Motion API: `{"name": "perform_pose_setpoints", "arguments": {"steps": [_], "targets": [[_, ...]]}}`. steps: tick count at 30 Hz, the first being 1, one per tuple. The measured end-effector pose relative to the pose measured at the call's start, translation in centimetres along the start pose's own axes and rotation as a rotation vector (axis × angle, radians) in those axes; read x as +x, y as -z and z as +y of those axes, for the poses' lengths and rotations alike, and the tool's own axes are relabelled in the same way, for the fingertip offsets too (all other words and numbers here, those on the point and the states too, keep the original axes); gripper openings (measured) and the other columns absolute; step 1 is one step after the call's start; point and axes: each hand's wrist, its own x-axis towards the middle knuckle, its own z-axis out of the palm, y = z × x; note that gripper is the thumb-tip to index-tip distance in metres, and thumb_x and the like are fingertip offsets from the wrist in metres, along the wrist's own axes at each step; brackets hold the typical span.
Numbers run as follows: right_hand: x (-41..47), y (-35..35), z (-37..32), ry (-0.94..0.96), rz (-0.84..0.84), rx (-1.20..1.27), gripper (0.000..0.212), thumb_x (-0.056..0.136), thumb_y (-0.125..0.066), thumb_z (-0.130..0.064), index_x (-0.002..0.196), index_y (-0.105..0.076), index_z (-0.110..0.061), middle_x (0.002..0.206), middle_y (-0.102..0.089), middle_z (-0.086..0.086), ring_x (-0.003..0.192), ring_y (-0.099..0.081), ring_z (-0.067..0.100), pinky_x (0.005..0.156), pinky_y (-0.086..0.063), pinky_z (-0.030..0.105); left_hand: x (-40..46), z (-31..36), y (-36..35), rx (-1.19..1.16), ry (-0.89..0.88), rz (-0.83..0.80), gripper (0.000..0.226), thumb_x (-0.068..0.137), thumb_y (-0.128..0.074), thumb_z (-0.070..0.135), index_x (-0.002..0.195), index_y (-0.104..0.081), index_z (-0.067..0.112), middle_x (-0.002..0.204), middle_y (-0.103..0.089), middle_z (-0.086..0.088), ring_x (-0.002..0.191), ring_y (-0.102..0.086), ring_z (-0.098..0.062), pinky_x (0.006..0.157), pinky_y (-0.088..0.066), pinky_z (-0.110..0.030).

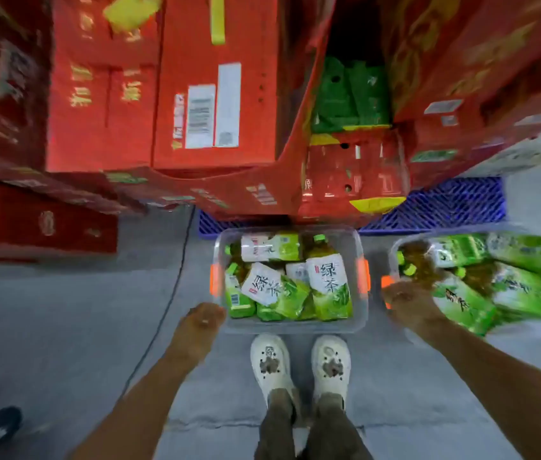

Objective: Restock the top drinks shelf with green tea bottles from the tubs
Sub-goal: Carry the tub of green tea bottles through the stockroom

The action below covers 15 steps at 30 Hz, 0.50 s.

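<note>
Looking down past my arms, I see my left hand (204,322) hanging just outside the near left corner of the clear rectangular plastic tub with orange clips (362,313); it is blurred, and I cannot tell whether those fingers are curled or slack, though nothing shows in them. Just beyond those fingers, inside that tub, lie the green tea bottles with green-and-white labels (328,287), heaped on their sides, perhaps six or seven of them. Directly below the tub stand my white perforated clogs (300,363) on the grey concrete floor (63,310).

My right hand (408,302) reaches over the near left edge of the second clear plastic tub (395,250), fingers pointing down toward the second heap of green-labelled tea bottles (524,290). The smear hides whether the fingertips already touch or grasp one; I cannot say.

Beyond both sets of fingers rise the stacked red cardboard cartons (216,94) on a blue plastic pallet (455,200).

I judge the restocking far from finished: both tubs are well filled, no bottle is plainly in hand, and the top drinks shelf is out of view, so I cannot tell how much is placed.
</note>
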Motion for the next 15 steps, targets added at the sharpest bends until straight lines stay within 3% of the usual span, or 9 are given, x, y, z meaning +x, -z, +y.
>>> {"name": "perform_pose_setpoints", "arguments": {"steps": [1,3,5,6,8,11,12,14,15], "targets": [[1.5,-1.0,0.4,0.006,0.0,0.01,0.015,0.086,-0.063,-0.032,0.082,-0.049,-0.036,0.1,-0.057,0.004,0.089,-0.057,0.025,0.09,-0.053,0.041,1.9,-0.5,-1.1,0.017,-0.011,0.018,0.023,0.093,-0.069,0.036,0.105,-0.069,0.017,0.11,-0.066,-0.019,0.074,-0.062,-0.025,0.062,-0.05,-0.027],[3.2,-2.4,-1.3,-0.039,-0.006,0.083,0.02,0.095,-0.06,-0.032,0.079,-0.053,-0.024,0.088,-0.056,0.009,0.081,-0.056,0.027,0.09,-0.053,0.051,6.1,-1.8,-2.7,0.093,-0.039,0.073,0.045,0.094,-0.069,0.026,0.134,-0.058,0.008,0.134,-0.051,-0.023,0.1,-0.065,-0.032,0.082,-0.052,-0.031],[5.2,-3.9,-2.3,-0.076,0.001,0.024,0.037,0.099,-0.051,-0.045,0.089,-0.058,-0.01,0.086,-0.058,0.014,0.079,-0.057,0.029,0.081,-0.053,0.045,9.2,-2.4,-3.5,0.113,0.001,0.121,0.062,0.096,-0.066,0.025,0.149,-0.042,0.004,0.15,-0.035,-0.022,0.127,-0.053,-0.037,0.099,-0.044,-0.035],[6.3,-4.4,-2.3,-0.09,-0.002,-0.045,0.05,0.099,-0.044,-0.053,0.101,-0.059,-0.005,0.094,-0.06,0.016,0.085,-0.058,0.031,0.08,-0.048,0.041,10.5,-2.7,-3.9,0.148,0.007,0.143,0.067,0.098,-0.064,0.027,0.153,-0.034,0.003,0.156,-0.029,-0.022,0.136,-0.045,-0.039,0.105,-0.039,-0.038],[8.8,-5.3,-2.0,-0.113,0.01,-0.116,0.071,0.099,-0.032,-0.061,0.133,-0.053,-0.001,0.124,-0.059,0.023,0.111,-0.058,0.036,0.092,-0.043,0.039,13.4,-3.0,-4.3,0.077,0.069,0.205,0.073,0.101,-0.057,0.038,0.157,-0.026,0.003,0.161,-0.023,-0.023,0.145,-0.032,-0.041,0.116,-0.028,-0.044],[11.1,-6.8,-2.2,-0.15,0.091,-0.047,0.088,0.093,-0.022,-0.073,0.151,-0.034,-0.008,0.153,-0.038,0.022,0.14,-0.037,0.038,0.117,-0.026,0.045,17.9,-3.6,-4.3,-0.219,0.279,0.228,0.09,0.092,-0.043,0.072,0.156,-0.031,0.01,0.158,-0.035,-0.021,0.143,-0.037,-0.039,0.118,-0.029,-0.051],[12.0,-7.2,-1.8,-0.144,0.127,-0.07,0.082,0.096,-0.022,-0.069,0.153,-0.031,-0.01,0.156,-0.034,0.02,0.144,-0.029,0.036,0.12,-0.018,0.045,18.6,-3.7,-4.4,-0.367,0.333,0.189,0.09,0.092,-0.037,0.075,0.155,-0.032,0.011,0.156,-0.04,-0.019,0.141,-0.041,-0.036,0.116,-0.032,-0.05],[12.8,-7.9,-1.6,-0.092,0.169,-0.132,0.066,0.104,-0.021,-0.054,0.152,-0.032,-0.009,0.155,-0.034,0.021,0.147,-0.023,0.034,0.118,-0.009,0.042,19.0,-3.3,-4.7,-0.632,0.371,0.079,0.08,0.099,-0.03,0.069,0.147,-0.042,0.006,0.135,-0.059,-0.018,0.117,-0.059,-0.03,0.1,-0.046,-0.043],[12.6,-8.0,-1.7,-0.074,0.198,-0.145,0.068,0.104,-0.02,-0.054,0.148,-0.038,-0.007,0.151,-0.04,0.023,0.146,-0.024,0.034,0.117,-0.01,0.043,19.0,-2.9,-4.9,-0.655,0.355,0.048,0.075,0.1,-0.029,0.066,0.138,-0.051,0.005,0.119,-0.066,-0.016,0.101,-0.064,-0.027,0.087,-0.05,-0.04]]}}
